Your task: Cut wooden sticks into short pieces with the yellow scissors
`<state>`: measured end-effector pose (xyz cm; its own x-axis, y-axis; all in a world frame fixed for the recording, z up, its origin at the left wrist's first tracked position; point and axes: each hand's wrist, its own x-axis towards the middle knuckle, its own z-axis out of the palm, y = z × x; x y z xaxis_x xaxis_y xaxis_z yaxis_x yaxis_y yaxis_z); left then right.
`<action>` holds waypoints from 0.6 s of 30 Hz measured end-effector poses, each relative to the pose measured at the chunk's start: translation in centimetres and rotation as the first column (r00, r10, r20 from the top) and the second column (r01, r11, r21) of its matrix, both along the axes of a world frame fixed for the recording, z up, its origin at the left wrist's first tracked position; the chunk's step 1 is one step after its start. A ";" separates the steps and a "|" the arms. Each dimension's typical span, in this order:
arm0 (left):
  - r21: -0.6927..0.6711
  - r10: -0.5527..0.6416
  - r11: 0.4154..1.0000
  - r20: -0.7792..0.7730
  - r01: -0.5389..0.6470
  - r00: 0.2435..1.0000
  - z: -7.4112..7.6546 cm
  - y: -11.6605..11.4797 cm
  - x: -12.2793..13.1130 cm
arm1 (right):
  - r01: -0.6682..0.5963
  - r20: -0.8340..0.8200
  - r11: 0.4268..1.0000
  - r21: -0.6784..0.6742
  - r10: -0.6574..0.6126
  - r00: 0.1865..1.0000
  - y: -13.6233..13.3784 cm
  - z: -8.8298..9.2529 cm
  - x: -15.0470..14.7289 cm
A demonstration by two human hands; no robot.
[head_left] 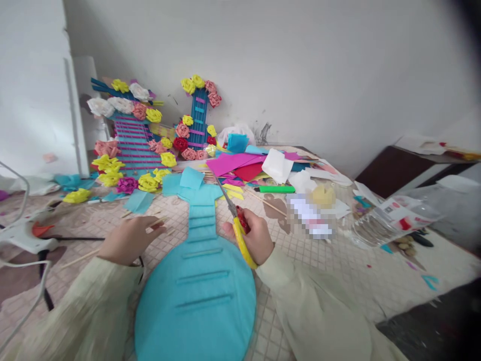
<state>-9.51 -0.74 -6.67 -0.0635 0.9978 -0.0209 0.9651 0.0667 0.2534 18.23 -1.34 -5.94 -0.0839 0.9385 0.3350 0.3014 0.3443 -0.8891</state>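
Blue guitar-shaped piece (203, 321) lies flat on the desk (345, 265), centred between both hands, round body nearest the wearer and neck pointing away; raised crosswise bars run along neck and body. Label (408, 213) on the clear bottle (370, 228), at right, bears red marks; its lettering cannot be read. Printed slip (310, 215) beside the green marker (277, 189) is pixelated and illegible.

Right hand (257, 235): closed around the yellow handles of the scissors (240, 240), blades directed toward the far end of the neck. Left hand (130, 238): fingers curled, narrow gap between thumb and forefinger. A thin stick (160, 220) shows at the fingertips; whether it is gripped or lies behind them cannot be determined.
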 end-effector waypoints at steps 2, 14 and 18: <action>0.029 0.026 0.999 0.002 -0.026 1.000 0.8 -0.4 0.0 | -0.006 -0.002 1.000 0.001 0.006 1.000 0.0 0.1 0.1; 0.611 -0.476 0.745 0.205 0.268 0.855 4.0 -5.8 7.2 | -0.255 0.302 0.947 0.196 0.189 0.935 -1.3 -0.3 0.0; 0.670 -0.569 0.656 0.137 0.346 0.811 3.5 -5.8 7.5 | -0.284 0.349 0.936 0.208 0.200 0.916 -1.5 -0.2 -0.2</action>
<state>-2.05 -6.57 -3.20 0.3041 0.7011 0.6450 0.6863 -0.6308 0.3621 18.07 -2.85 -6.14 -0.4387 0.7645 0.4723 0.4316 0.6402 -0.6355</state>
